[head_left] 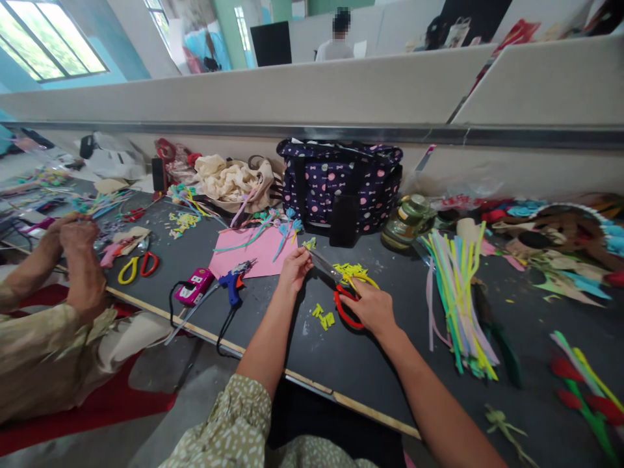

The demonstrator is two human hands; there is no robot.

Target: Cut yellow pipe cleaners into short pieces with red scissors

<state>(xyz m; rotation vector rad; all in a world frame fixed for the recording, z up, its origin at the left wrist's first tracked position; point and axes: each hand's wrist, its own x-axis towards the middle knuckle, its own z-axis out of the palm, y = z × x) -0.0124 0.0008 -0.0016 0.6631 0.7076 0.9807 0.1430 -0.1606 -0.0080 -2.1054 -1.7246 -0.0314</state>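
Observation:
My right hand grips a pair of scissors with one red and one yellow handle loop. Its blades point up and left, toward my left hand. Those left fingers are pinched on a small yellow-green piece at the blade tips; its exact kind is too small to tell. Below the scissors lie several short yellow-green cut bits, and a larger pile of cut bits sits just behind the handles. Left of my left hand, a pink sheet carries fuzzy-stemmed pieces.
A blue glue gun and a magenta box with a cord lie left. Behind stand a dark patterned bag, a phone and a jar. Right is a bundle of coloured strips. A co-worker's hands are at far left.

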